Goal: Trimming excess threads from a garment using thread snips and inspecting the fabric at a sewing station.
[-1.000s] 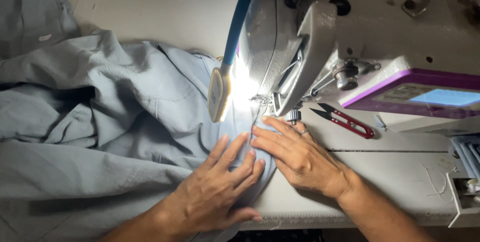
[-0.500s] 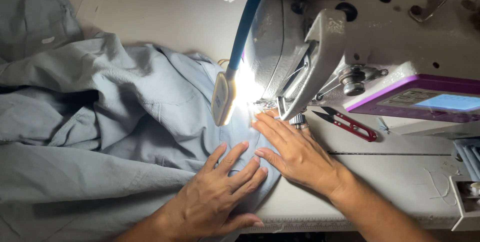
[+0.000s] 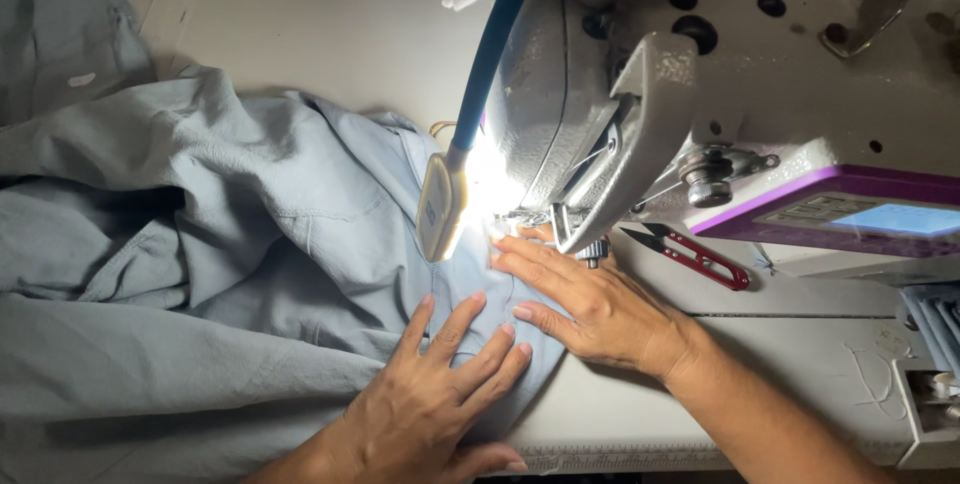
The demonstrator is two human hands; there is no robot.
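Observation:
A light blue garment (image 3: 220, 274) lies spread over the left half of the white table (image 3: 300, 24), its edge running under the presser foot of a grey sewing machine (image 3: 700, 74). My left hand (image 3: 440, 404) rests flat on the cloth with fingers spread, just in front of the needle area. My right hand (image 3: 590, 304) presses flat on the cloth edge right beside the presser foot, fingertips almost at the needle. Neither hand grips anything. A small lamp (image 3: 442, 206) on a blue flexible arm lights the needle area brightly.
Red-handled thread snips (image 3: 695, 256) lie on the machine bed right of my right hand. The machine has a purple-trimmed control panel (image 3: 860, 219) at the right. More blue fabric (image 3: 60, 34) is piled at the far left.
Both hands have slid slightly forward toward the needle with the cloth. The view has tilted a little.

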